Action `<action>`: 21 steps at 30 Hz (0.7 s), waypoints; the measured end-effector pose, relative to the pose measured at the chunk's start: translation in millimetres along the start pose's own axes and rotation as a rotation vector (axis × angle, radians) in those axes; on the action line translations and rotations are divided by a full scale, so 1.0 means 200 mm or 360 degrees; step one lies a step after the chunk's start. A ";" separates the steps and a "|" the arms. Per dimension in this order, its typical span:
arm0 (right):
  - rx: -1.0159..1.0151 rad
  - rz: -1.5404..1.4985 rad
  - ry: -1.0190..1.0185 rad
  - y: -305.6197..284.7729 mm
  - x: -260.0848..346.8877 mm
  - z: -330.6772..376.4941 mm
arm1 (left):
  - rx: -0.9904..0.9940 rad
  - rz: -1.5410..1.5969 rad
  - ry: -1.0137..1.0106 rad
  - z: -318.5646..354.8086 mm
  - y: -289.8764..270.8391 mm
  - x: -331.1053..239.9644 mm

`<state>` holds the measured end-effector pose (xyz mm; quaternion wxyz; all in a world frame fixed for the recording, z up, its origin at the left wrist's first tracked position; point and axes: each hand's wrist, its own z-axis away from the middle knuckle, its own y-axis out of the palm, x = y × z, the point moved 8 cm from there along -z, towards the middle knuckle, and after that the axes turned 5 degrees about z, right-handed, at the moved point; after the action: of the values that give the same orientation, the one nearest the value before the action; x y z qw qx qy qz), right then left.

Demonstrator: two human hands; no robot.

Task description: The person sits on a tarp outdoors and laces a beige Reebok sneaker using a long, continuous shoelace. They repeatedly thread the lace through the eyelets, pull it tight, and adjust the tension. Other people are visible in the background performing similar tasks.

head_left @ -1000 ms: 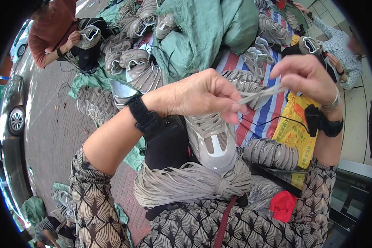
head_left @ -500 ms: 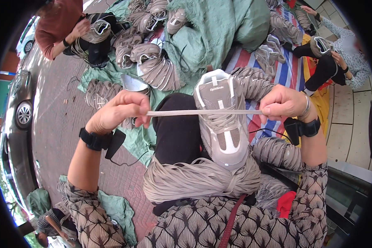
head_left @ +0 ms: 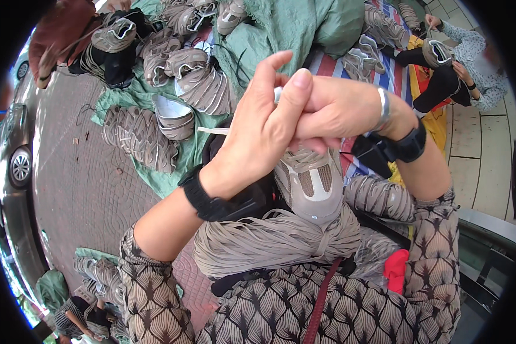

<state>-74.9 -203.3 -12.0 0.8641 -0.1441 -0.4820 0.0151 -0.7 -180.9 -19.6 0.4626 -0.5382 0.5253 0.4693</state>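
Both hands are coming together now over the shoe, where half a sec ago they were stretched wide apart w/ the lace taut between them. Left hand (head_left: 258,137) is crossing in front of the right hand (head_left: 338,109), fingers partly straightened and pressing against it, prob. to pass or loop the lace (head_left: 212,131); only a short pale end is sticking out to the left. Right hand's fingers are curling shut, seemingly pinching the lace, though the grip itself is hidden behind the left hand. Grey shoe (head_left: 311,186) is resting toe-down on the lap, propped on a bundle of laces (head_left: 269,241), keeping eyelets close. More shoes (head_left: 195,80) are lying on the green cloth (head_left: 292,28) ahead.
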 end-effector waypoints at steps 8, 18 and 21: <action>-0.0175 -0.0065 0.0217 -0.06 -0.25 0.11 | 0.0318 -0.0515 0.0053 -0.02 0.05 0.15; -0.0333 -0.0333 0.0092 -0.08 -0.36 0.12 | 0.0392 0.0060 -0.0548 0.02 0.02 0.26; -0.0550 -0.0610 0.0100 -0.06 -0.49 0.13 | 0.0350 -0.0187 -0.0490 0.05 0.00 0.30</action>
<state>-150.8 -224.0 -76.8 0.8283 -0.1960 -0.4688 -0.2359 -0.5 -179.2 -80.5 0.6201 -0.4360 0.4641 0.4582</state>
